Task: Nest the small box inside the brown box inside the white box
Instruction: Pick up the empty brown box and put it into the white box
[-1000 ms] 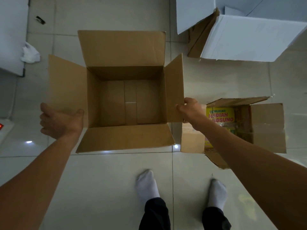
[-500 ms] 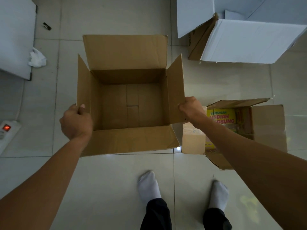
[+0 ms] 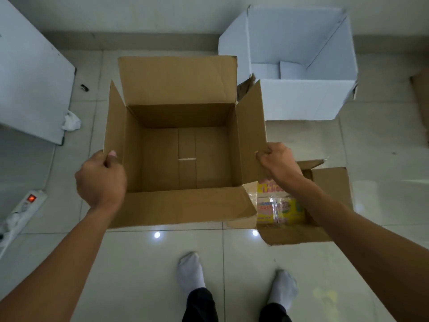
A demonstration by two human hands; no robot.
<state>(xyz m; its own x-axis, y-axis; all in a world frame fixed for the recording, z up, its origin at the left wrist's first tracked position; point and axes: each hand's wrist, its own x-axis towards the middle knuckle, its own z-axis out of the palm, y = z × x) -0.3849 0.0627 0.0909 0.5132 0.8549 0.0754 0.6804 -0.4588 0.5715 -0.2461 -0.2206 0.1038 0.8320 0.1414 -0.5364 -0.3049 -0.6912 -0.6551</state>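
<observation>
The brown box [image 3: 185,159] is open and empty, in front of me over the tiled floor. My left hand [image 3: 101,180] grips its left flap, which stands upright. My right hand [image 3: 278,162] grips its right flap, also upright. The far and near flaps lie folded outward. The small box [image 3: 325,205] sits on the floor at the right, open, with yellow packets inside, partly hidden behind my right forearm. The white box [image 3: 301,98] stands open at the back right, just beyond the brown box's right flap.
A white panel [image 3: 30,84] lies at the left with a crumpled white tissue [image 3: 70,122] beside it. A power strip [image 3: 25,205] with a lit red switch lies at the left edge. My two socked feet [image 3: 232,275] stand below the boxes. A brown cardboard piece [image 3: 421,101] shows at the right edge.
My left hand closed on the left flap and raised it upright. The brown box now looks larger and nearer, and more of the white box has come into view.
</observation>
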